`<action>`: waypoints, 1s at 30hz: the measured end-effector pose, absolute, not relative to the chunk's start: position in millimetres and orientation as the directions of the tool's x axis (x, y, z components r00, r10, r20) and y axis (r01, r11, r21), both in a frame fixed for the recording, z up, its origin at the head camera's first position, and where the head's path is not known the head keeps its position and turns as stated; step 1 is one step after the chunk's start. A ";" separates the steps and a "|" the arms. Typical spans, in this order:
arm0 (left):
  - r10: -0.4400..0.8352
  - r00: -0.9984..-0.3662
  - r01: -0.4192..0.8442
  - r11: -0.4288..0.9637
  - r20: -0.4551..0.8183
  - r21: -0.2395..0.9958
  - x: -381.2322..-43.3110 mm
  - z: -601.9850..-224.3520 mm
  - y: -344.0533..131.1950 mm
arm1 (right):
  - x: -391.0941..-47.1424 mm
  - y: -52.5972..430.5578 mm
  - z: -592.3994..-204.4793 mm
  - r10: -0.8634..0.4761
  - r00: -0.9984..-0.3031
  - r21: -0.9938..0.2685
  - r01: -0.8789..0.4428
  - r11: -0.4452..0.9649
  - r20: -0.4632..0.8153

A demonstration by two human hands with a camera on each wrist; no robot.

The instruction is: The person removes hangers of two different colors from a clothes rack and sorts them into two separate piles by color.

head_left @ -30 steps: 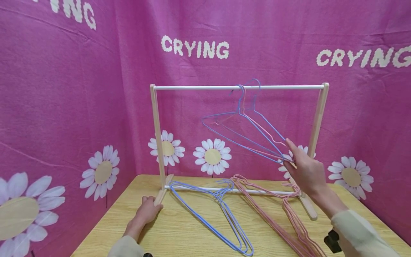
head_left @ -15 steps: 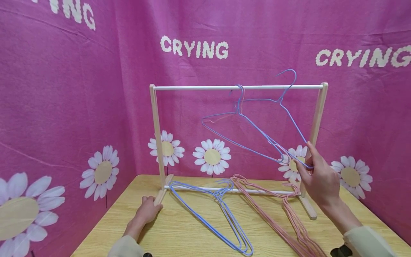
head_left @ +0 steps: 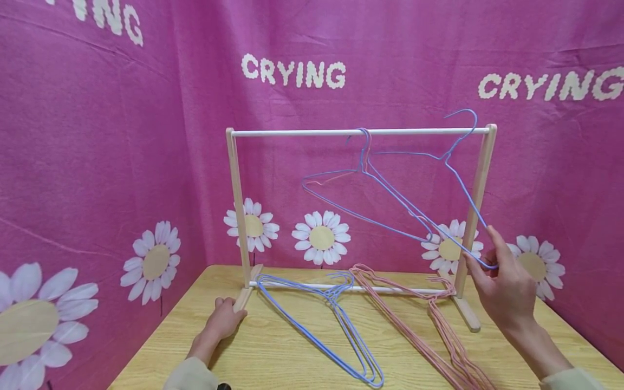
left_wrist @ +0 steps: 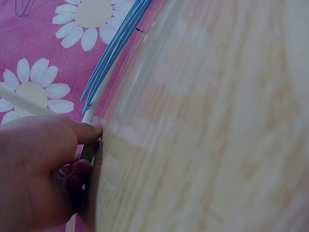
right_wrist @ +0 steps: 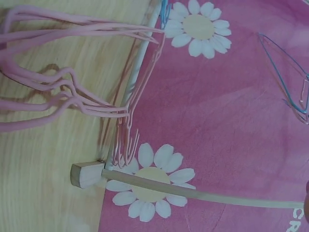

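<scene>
My right hand (head_left: 509,292) pinches the lower right corner of a blue wire hanger (head_left: 445,157), to the right of the rack. That hanger is tilted, and its hook overlaps the white top rail (head_left: 302,132) in the head view. A blue hanger (head_left: 363,162) and a pink hanger (head_left: 369,143) hang from the rail right of its middle. Down at the left, my left hand (head_left: 225,318) grips the wooden foot (head_left: 242,299) of the rack; the left wrist view has the thumb (left_wrist: 89,131) on top and fingers curled beneath.
Several blue hangers (head_left: 332,295) lean on the low white bar, their lower ends on the wooden table (head_left: 273,352). Beside them lean several pink hangers (right_wrist: 29,36). The right post (head_left: 482,179) stands close to my right hand. A pink daisy cloth (head_left: 419,54) hangs behind.
My right hand has moved right and down, drawing the blue hanger away from the two hanging ones. My left hand stays on the foot.
</scene>
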State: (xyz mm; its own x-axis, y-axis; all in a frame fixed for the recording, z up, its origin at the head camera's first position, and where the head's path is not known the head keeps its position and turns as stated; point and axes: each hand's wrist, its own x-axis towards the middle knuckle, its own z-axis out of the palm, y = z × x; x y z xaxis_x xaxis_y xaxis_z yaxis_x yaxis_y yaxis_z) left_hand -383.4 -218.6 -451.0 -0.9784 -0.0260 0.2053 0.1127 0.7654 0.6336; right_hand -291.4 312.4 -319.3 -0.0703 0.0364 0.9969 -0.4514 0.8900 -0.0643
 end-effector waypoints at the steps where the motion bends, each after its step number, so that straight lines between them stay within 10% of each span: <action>1: -0.027 -0.979 0.111 0.764 0.203 0.635 -383.4 -451.0 -218.8 | -289.4 312.4 -320.6 0.048 -0.075 -0.078 -0.462 0.883 0.996; 15: -0.024 -0.981 0.108 0.761 0.193 0.640 -385.8 -452.7 -219.7 | -259.9 299.5 -338.9 0.074 -0.162 -0.139 -0.437 0.889 0.984; 30: -0.031 -0.982 0.096 0.761 0.184 0.642 -385.8 -453.0 -219.4 | -235.4 270.6 -359.8 0.144 -0.428 -0.341 -0.428 0.837 0.892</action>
State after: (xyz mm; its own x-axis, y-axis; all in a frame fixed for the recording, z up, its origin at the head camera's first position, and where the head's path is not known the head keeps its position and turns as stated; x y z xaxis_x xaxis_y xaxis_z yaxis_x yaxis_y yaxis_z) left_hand -385.8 -219.4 -453.0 -0.9825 -0.0310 0.1838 0.0960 0.7610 0.6416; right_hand -235.4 270.6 -359.8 -0.4285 0.1444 0.8919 -0.4283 0.8367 -0.3412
